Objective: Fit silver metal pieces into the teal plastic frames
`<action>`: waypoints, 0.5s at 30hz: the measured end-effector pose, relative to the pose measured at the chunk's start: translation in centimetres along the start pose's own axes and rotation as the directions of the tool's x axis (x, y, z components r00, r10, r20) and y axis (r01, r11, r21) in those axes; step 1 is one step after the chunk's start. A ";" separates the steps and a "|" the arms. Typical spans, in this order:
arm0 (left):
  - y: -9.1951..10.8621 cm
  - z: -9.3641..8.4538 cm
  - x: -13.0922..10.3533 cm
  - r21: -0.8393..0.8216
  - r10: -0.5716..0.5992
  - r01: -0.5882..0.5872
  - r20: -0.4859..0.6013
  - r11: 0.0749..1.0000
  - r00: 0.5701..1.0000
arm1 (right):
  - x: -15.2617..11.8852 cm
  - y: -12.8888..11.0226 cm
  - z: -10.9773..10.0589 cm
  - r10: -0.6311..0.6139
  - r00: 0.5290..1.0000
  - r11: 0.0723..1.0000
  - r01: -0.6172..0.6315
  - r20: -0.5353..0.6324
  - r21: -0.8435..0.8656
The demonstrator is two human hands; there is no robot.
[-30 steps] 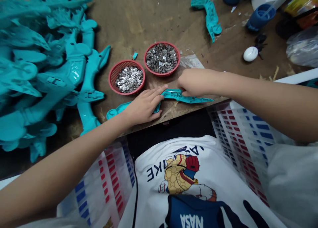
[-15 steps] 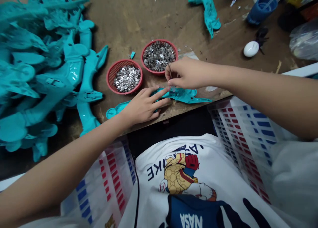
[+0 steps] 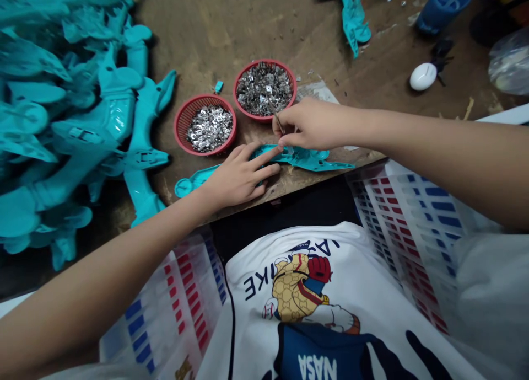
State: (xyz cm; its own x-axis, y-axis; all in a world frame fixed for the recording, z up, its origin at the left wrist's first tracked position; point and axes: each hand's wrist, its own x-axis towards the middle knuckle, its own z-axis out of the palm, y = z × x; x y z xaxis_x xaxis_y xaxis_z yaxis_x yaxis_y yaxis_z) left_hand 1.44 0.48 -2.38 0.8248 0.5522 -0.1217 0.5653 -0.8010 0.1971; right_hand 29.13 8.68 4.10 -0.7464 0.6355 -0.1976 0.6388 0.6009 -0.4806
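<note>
Turquoise plastic makes the long, hollow part (image 3: 309,160) on the desk (image 3: 198,32), lying under our left hand (image 3: 243,173), whose fingers rest spread on it. Our right hand (image 3: 316,122) has come from the part's right portion to beside our left fingers, so we judge the work is now nearer the middle — here the fingers are pinched on a thin rod (image 3: 280,124). Beyond stand two round baskets (image 3: 183,122), heaped with small, shiny metal pieces (image 3: 210,127).

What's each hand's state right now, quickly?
Left hand: open, resting on the turquoise plastic part.
Right hand: closed, holding a thin tool, possibly tweezers.
</note>
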 end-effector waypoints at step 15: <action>-0.4 1.0 -0.2 0.019 0.022 -0.021 -0.054 1.000 0.998 | -1.0 2.3 -0.9 0.155 0.985 0.886 -0.107 0.072 -0.452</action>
State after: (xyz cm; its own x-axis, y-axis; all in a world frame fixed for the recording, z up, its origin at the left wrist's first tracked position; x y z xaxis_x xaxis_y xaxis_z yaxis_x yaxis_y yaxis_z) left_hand 1.04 0.46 -3.43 0.8350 0.5464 -0.0647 0.5483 -0.8164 0.1811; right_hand 31.51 9.89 3.90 -0.6495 0.6845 -0.3310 0.7297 0.6835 -0.0184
